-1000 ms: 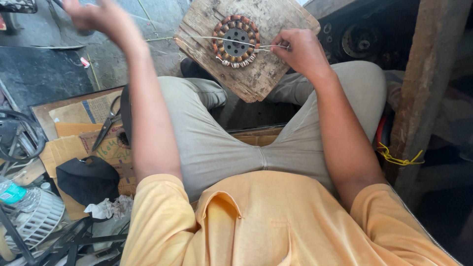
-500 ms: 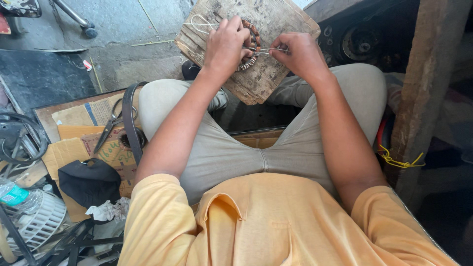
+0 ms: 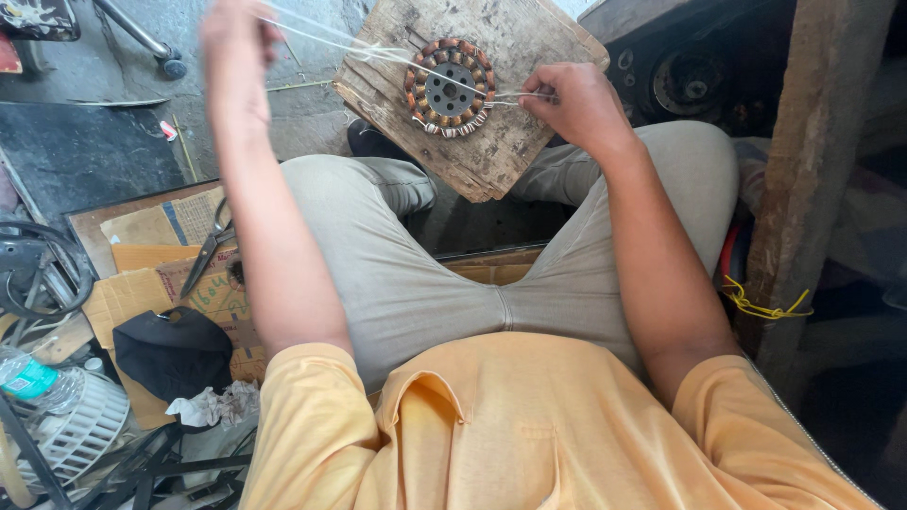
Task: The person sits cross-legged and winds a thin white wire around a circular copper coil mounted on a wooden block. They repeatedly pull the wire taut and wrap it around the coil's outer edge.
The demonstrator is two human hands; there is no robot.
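nearest the camera is the person's orange shirt [image 3: 529, 425], and past it the grey trousers [image 3: 416, 283] with the knees spread apart. on the floor by the left leg lie flattened cardboard [image 3: 142, 283], a pair of scissors [image 3: 210, 247] resting on it, a black cap [image 3: 175, 351], a crumpled white rag [image 3: 213, 408], a white fan grille [image 3: 80, 430] and a plastic bottle [image 3: 26, 378]. by the right leg stands a wooden post [image 3: 812, 161], with a bit of yellow cord [image 3: 765, 307] at its foot.

further out, a rough wooden board [image 3: 491, 142] rests across the knees, tilted like a diamond. on it lies a round motor coil [image 3: 451, 87] (copper windings around a dark metal hub with holes). the right hand [image 3: 576, 102] sits on the board just beside the coil, fingers curled shut, pinching pale thread [image 3: 378, 55] at the coil's edge. the thread runs from there across the coil and off the board up to the left hand [image 3: 231, 47], which is raised well away to the left, closed around the thread and pulling it taut. beyond the left hand are a dark mat [image 3: 76, 156] and bare concrete floor [image 3: 302, 113].
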